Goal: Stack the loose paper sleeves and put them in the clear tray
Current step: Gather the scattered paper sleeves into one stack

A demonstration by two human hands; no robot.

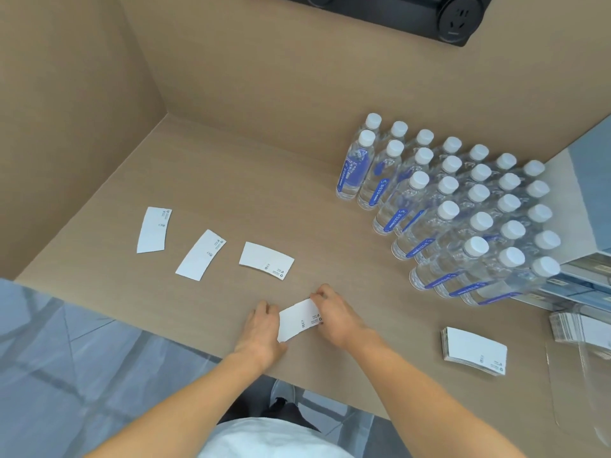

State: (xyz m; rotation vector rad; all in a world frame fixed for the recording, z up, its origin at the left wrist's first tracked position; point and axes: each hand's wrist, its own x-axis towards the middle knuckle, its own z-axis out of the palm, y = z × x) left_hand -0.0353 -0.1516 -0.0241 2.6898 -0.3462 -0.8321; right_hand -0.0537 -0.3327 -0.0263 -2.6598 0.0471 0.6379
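Note:
A white paper sleeve [297,320] lies near the table's front edge, pinched at both ends: my left hand [263,328] grips its left end, my right hand [334,314] its right end. Three loose sleeves lie flat farther left: one [154,230] at the far left, one [200,254] in the middle, one [266,260] just beyond my hands. A neat stack of sleeves [474,352] sits on the table to my right. The clear tray [582,385] is at the right edge, partly cut off, with another pile of sleeves [578,327] behind it.
Many water bottles [463,209] with white caps stand in rows at the back right. Blue-grey boxes [585,226] sit beyond them. A black socket panel [456,18] is on the wall. Tan walls bound the wooden table [231,180] at left and back.

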